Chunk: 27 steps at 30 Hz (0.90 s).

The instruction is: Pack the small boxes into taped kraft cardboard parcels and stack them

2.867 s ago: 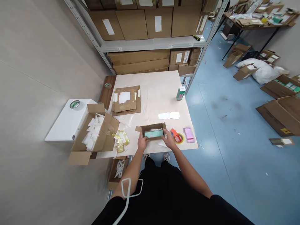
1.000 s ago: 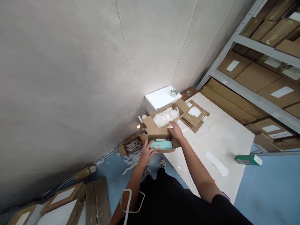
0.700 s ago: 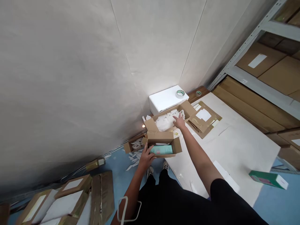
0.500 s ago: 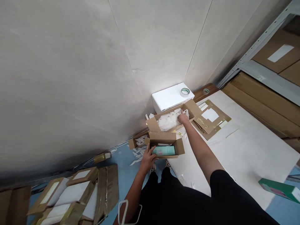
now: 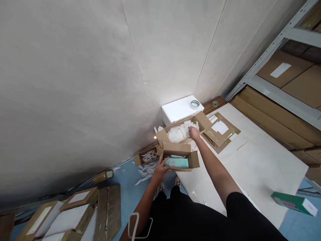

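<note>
A small open cardboard box stands at the near edge of the white table, its flaps spread. Inside lies a mint-green product box with some white paper behind it. My left hand grips the left end of the cardboard box, fingertips reaching over to the mint-green box. Behind it is a longer open carton full of white paper packing strips. My right hand reaches into that carton at its right side, fingers closed on the strips and partly hidden among them.
A white box with a tape roll on it stands against the wall. Flattened cardboard and a green box lie on the white table. Loose strips litter the floor beside a smaller carton. Packed cartons are lower left; shelving is right.
The view has shifted slightly toward the right. My right hand has moved a little within the packing strips, while my left hand keeps its place on the small box.
</note>
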Tool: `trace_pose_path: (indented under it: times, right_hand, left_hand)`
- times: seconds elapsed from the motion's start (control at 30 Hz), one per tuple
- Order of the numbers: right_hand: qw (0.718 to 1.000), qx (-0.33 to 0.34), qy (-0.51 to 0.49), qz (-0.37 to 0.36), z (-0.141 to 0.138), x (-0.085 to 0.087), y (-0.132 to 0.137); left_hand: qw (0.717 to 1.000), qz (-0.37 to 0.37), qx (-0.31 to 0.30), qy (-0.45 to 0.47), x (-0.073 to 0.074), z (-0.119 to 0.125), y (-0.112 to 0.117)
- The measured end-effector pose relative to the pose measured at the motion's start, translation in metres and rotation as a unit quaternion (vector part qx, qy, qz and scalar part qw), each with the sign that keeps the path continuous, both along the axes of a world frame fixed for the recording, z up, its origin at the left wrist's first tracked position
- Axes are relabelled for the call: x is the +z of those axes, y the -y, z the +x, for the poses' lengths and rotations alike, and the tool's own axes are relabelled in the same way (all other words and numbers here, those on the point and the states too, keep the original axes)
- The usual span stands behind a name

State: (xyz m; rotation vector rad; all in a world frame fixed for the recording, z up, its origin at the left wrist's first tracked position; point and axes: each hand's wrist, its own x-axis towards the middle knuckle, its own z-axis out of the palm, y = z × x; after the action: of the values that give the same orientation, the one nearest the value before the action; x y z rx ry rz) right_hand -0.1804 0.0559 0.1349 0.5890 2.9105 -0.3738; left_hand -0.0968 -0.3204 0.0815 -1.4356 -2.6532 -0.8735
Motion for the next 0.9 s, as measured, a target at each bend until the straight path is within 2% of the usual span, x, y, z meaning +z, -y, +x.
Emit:
trace_pose_path:
  times: [0.13,0.27,0.43,0.57,0.7,0.8,0.9]
  right_hand:
    - [0.993,0.021,-0.112,-0.005,0.016,0.018,0.031]
    - [0.98,-0.007,-0.201,-0.008,0.039,0.037,0.063]
    - [0.954,-0.059,-0.291,-0.029,0.092,0.053,0.11]
    - [0.945,-0.077,-0.311,-0.062,0.15,0.041,0.154]
    - [0.966,-0.089,-0.219,-0.105,0.203,0.018,0.188]
    - [0.97,-0.114,-0.168,-0.136,0.236,0.01,0.198]
    - [0.962,-0.146,-0.178,-0.145,0.261,0.012,0.194]
  left_hand:
    - [1.0,0.008,-0.009,0.018,0.0,-0.003,0.005]
    - [0.999,0.037,-0.024,0.028,0.0,-0.004,0.01]
    - [0.997,0.054,-0.042,0.043,0.001,-0.004,0.017]
    - [0.994,0.068,-0.075,0.048,-0.004,-0.005,0.017]
    - [0.99,0.079,-0.1,0.064,-0.007,-0.002,0.008]
    - [0.988,0.077,-0.117,0.061,-0.006,0.004,-0.003]
    - [0.987,0.067,-0.139,0.051,-0.003,0.012,-0.017]
